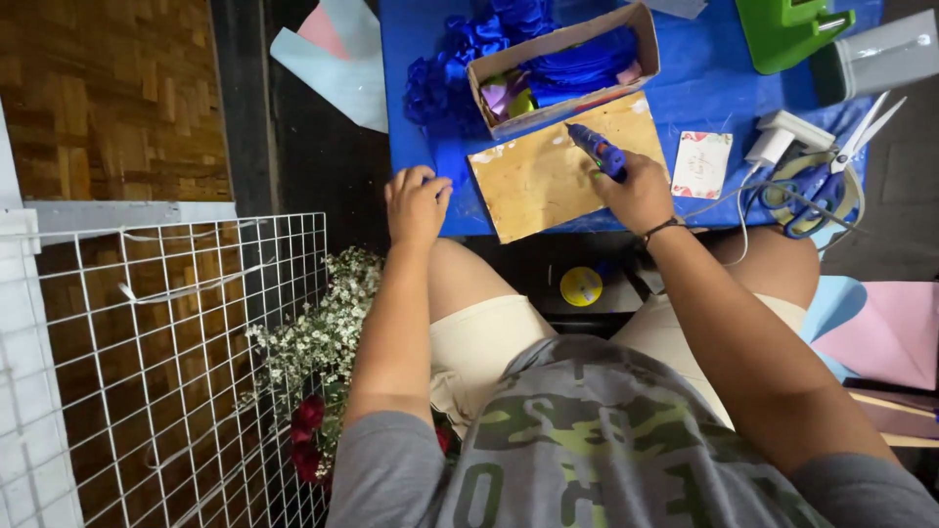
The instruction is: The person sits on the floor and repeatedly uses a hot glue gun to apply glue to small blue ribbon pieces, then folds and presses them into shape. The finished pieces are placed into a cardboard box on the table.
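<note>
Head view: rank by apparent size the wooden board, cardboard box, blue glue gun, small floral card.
1. Wooden board and cardboard box: close in footprint, the hand hides part of the board, so unranked.
2. Blue glue gun, partly hidden in the right hand, and small floral card: look alike.

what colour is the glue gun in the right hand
Blue, seen in the head view: the glue gun in the right hand.
</note>
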